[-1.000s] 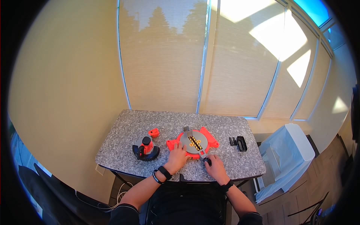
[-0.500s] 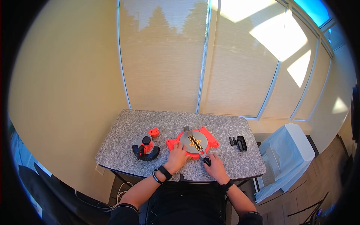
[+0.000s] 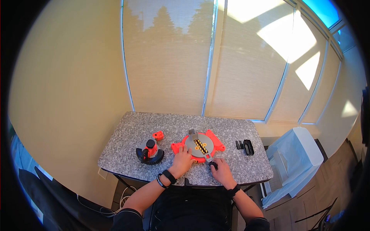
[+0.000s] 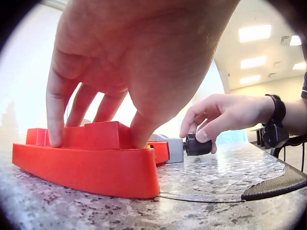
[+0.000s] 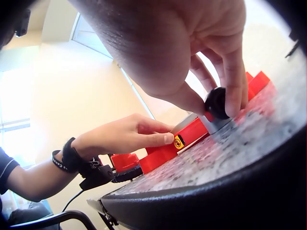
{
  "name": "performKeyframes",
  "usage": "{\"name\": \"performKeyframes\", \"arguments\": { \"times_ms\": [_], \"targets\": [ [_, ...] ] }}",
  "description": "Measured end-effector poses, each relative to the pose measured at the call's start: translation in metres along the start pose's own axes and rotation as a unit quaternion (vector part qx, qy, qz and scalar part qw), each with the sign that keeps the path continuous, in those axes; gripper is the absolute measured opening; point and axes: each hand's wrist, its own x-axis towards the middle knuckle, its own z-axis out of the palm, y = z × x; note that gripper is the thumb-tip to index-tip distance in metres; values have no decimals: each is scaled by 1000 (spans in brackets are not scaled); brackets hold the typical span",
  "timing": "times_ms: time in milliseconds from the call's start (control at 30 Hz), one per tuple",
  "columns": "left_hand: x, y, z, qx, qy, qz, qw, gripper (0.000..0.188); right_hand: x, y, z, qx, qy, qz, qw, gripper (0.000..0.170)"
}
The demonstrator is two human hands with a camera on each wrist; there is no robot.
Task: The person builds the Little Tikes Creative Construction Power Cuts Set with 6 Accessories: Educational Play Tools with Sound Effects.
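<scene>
A red base [image 3: 216, 141] with a round grey plate [image 3: 205, 148] and a yellow-black striped slot lies flat on the speckled table. My left hand [image 3: 181, 162] rests on its near left part; in the left wrist view the extended fingers [image 4: 56, 112] touch the top of the red base [image 4: 86, 170]. At the front, a grey arm [image 3: 208, 158] ends in a black knob [image 3: 213, 165]. My right hand [image 3: 222, 173] pinches this knob between thumb and fingers, also visible in the right wrist view on the knob [image 5: 217, 102].
Left of the base stands a red and black tool [image 3: 151, 153], with a red block [image 3: 158, 136] behind it. Toward the right edge lie small black pieces [image 3: 239, 145] and a black tray [image 3: 249, 148]. A lined white bin [image 3: 293, 161] stands right of the table.
The fingers of my right hand have shifted slightly around the black knob, which looks turned. My left hand and the red base have stayed where they were.
</scene>
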Motion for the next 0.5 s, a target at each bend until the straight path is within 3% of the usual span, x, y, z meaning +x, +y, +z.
{"name": "performKeyframes", "arguments": {
  "times_ms": [267,500],
  "targets": [
    [1,-1,1,-2,-1,0,1000,67,0,4,3,0,3,-3,1000,27],
    [0,-1,0,3,3,4,1000,66,1,-11,-7,5,-15,2,1000,35]
  ]
}}
